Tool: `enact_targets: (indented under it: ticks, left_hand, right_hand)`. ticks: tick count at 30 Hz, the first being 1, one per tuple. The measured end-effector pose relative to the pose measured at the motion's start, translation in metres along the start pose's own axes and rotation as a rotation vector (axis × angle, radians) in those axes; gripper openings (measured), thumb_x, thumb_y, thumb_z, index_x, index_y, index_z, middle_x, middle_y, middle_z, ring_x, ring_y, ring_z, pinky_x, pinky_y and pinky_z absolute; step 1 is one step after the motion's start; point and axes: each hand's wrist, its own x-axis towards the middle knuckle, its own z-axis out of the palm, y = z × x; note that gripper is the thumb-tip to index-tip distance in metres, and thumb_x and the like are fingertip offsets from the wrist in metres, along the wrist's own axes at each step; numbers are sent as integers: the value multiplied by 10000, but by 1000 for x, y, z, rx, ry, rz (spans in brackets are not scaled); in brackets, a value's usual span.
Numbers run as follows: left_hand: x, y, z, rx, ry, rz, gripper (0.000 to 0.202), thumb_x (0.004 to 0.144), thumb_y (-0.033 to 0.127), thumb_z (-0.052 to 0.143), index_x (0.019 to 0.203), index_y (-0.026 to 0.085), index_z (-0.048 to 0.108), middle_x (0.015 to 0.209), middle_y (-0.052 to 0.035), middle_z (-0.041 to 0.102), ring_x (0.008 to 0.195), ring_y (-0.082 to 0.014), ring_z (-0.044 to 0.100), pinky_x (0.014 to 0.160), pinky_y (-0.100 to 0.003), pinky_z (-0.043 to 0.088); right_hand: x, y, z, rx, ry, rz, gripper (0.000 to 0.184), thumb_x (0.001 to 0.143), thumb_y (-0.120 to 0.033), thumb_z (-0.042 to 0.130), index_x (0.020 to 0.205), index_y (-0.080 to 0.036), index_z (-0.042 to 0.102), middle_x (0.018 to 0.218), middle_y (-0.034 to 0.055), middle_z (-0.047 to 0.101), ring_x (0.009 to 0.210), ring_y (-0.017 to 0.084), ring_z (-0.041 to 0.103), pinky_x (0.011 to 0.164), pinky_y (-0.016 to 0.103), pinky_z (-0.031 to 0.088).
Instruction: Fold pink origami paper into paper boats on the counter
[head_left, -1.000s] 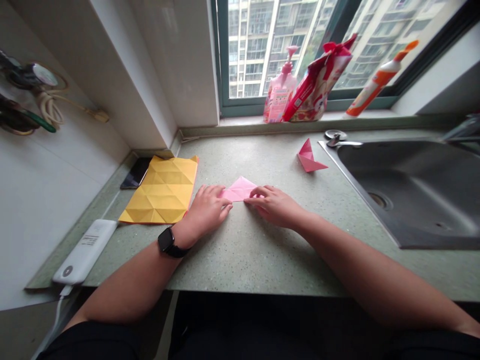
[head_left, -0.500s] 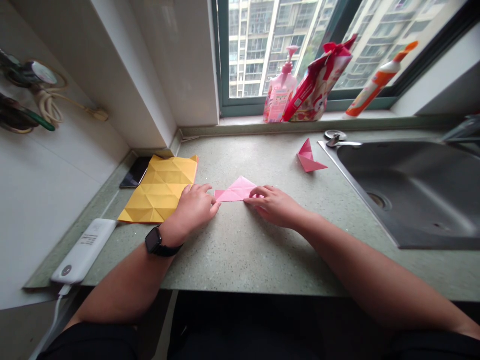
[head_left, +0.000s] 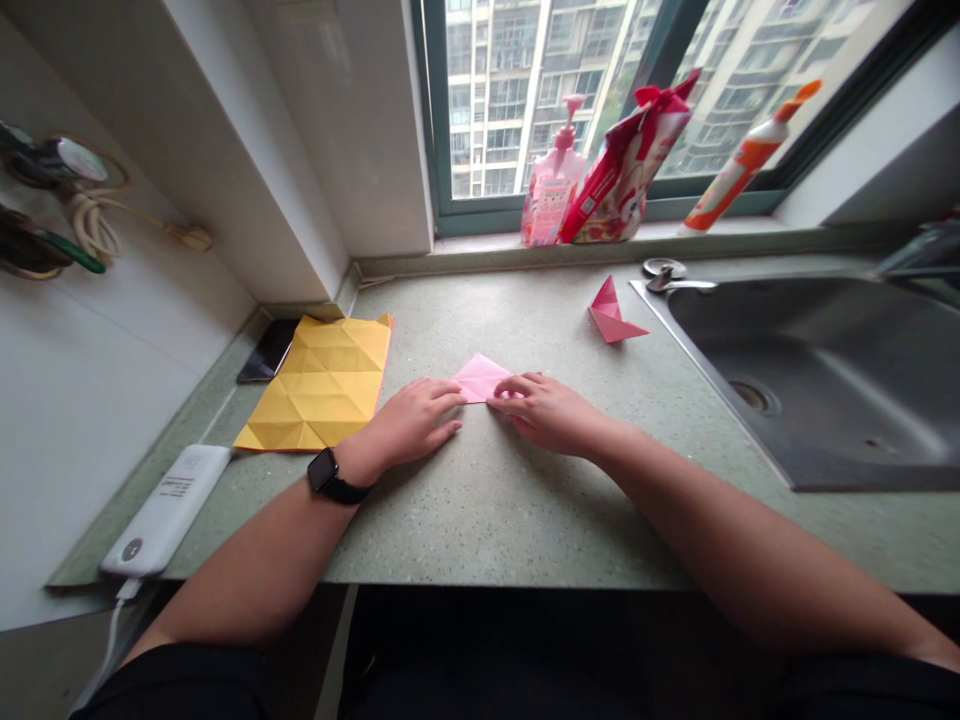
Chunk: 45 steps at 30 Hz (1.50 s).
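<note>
A folded piece of pink paper (head_left: 478, 376) lies on the counter between my hands, its peak pointing away from me. My left hand (head_left: 424, 418), with a black watch at the wrist, rests its stretched fingers flat over the paper's left end and covers it. With fingers bent and pinched together, my right hand (head_left: 546, 408) grips the right end, which is mostly hidden under it. Farther back to the right stands a folded pink paper shape (head_left: 615, 312) with pointed corners. To the left, a creased yellow sheet (head_left: 322, 385) lies with pink showing along its edge.
A dark phone (head_left: 266, 352) lies partly under the yellow sheet. In front of it is a white power bank (head_left: 169, 510) with a cable. On the right is a steel sink (head_left: 787, 475). A pump bottle (head_left: 551, 195), a red bag (head_left: 630, 165) and an orange-white bottle (head_left: 739, 175) line the windowsill.
My left hand has slid right, onto the left end of the pink paper, covering the strip that showed before. My right hand has stayed at the right end. The view has shifted slightly.
</note>
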Motion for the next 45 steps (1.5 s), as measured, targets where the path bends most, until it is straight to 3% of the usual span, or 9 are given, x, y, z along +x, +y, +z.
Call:
enact_targets:
  ticks: [6, 13, 18, 23, 28, 35, 40, 42, 45]
  left_hand:
    - [-1, -2, 0, 5, -73, -76, 306, 1080, 310, 660, 1369, 232, 723, 1517, -117, 696, 1395, -310, 656, 1343, -663, 303]
    - [0, 0, -2, 3, -129, -125, 327, 1076, 318, 672, 1387, 234, 728, 1579, -130, 650, 1436, -334, 627, 1332, -672, 326]
    - [-1, 1, -3, 5, -140, -128, 319, 1079, 321, 661, 1379, 238, 731, 1581, -132, 644, 1456, -340, 609, 1323, -673, 337]
    - [-1, 1, -2, 40, -121, -143, 345, 1087, 344, 646, 1413, 250, 708, 1563, -127, 658, 1454, -330, 603, 1330, -657, 319]
    - [0, -2, 3, 119, -68, -188, 395, 1090, 376, 624, 1447, 218, 682, 1538, -151, 670, 1416, -353, 610, 1277, -617, 393]
    - [1, -2, 7, 120, -6, -228, 358, 1061, 364, 644, 1360, 173, 692, 1447, -171, 694, 1315, -363, 617, 1140, -543, 518]
    - [3, 4, 6, 73, -13, -144, 303, 1041, 442, 684, 1190, 194, 774, 1174, -141, 714, 1172, -344, 637, 1162, -574, 495]
    - [3, 8, 6, 26, -18, -92, 320, 1040, 457, 692, 1239, 219, 769, 1159, -122, 703, 1175, -332, 642, 1227, -596, 440]
    - [3, 13, 9, -69, -33, -45, 462, 1042, 433, 698, 1460, 240, 657, 1312, -131, 689, 1291, -334, 627, 1255, -574, 432]
  right_hand:
    - [-4, 1, -13, -9, -57, 49, 294, 1047, -211, 600, 1212, -266, 838, 1316, 108, 788, 1085, 293, 716, 925, 449, 570]
    - [-18, 15, -37, -56, -217, 237, 149, 955, -345, 774, 1026, -258, 872, 1305, 115, 793, 1055, 328, 725, 817, 431, 563]
    - [-24, 20, -48, -129, -322, 420, 302, 1020, -446, 693, 893, -237, 869, 1185, 144, 806, 993, 331, 728, 756, 421, 545]
    - [-17, 14, -47, -213, -184, 574, 351, 1075, -412, 593, 1005, -210, 871, 1229, 165, 794, 1058, 350, 723, 840, 454, 561]
    - [-7, 2, -33, -138, 4, 393, 308, 1071, -346, 607, 1261, -234, 822, 1315, 127, 784, 1148, 308, 701, 987, 443, 558]
    - [0, -12, -14, -26, -40, 179, 301, 1056, -308, 652, 1319, -261, 791, 1352, 110, 776, 1152, 297, 715, 1024, 467, 573]
    - [0, -10, -9, 47, 21, 129, 334, 1055, -302, 669, 1368, -242, 767, 1396, 140, 758, 1250, 334, 700, 1063, 524, 576]
    - [0, -10, -6, 73, 42, 98, 358, 1049, -306, 684, 1399, -270, 751, 1411, 127, 757, 1284, 333, 687, 1087, 542, 568]
    - [0, -11, -2, 91, 45, 52, 404, 1025, -329, 733, 1428, -294, 733, 1426, 109, 756, 1320, 335, 671, 1109, 552, 556]
